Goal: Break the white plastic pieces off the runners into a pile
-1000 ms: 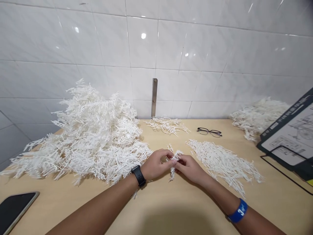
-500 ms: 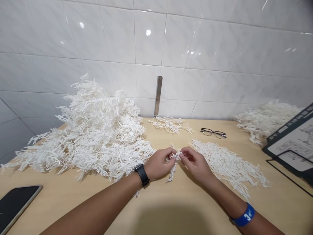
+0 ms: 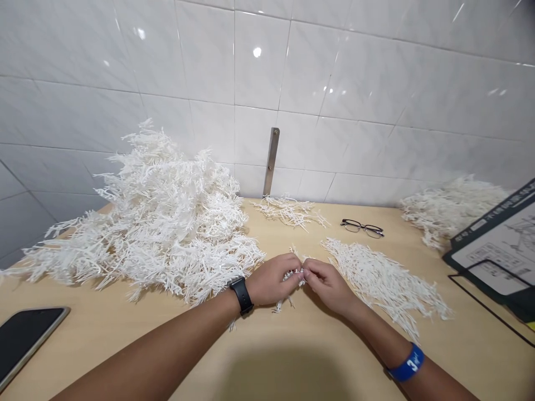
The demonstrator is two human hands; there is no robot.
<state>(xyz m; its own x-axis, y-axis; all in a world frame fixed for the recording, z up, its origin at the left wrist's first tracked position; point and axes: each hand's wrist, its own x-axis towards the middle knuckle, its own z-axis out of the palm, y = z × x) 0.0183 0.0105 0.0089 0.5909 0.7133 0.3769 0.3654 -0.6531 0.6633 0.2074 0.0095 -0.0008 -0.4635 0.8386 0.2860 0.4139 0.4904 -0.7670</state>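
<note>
My left hand (image 3: 273, 280), with a black watch on its wrist, is closed around a white branched sprig (image 3: 288, 274) of thin strands. Its thumb and forefinger pinch the sprig, whose lower ends hang out beneath the palm. Fingertips of my right hand (image 3: 330, 285) meet the left ones, pinching at the same sprig's right end; the exact grip is hidden by the fingers. To the left rises a tall heap of white branched sprigs (image 3: 179, 217). Close by my right hand, a flat pile of short white strands (image 3: 382, 278) lies on the table.
A small scatter of white strands (image 3: 290, 211) lies by the wall below a metal strip (image 3: 271, 161). Eyeglasses (image 3: 361, 228) rest behind the flat pile. At the right are another white pile (image 3: 453, 206) and a dark printed board (image 3: 497, 250). A phone (image 3: 29, 340) lies front left.
My right hand has moved slightly left and its fingers have closed against the left fingertips. Less of the sprig shows between the hands. The view has shifted a little.
</note>
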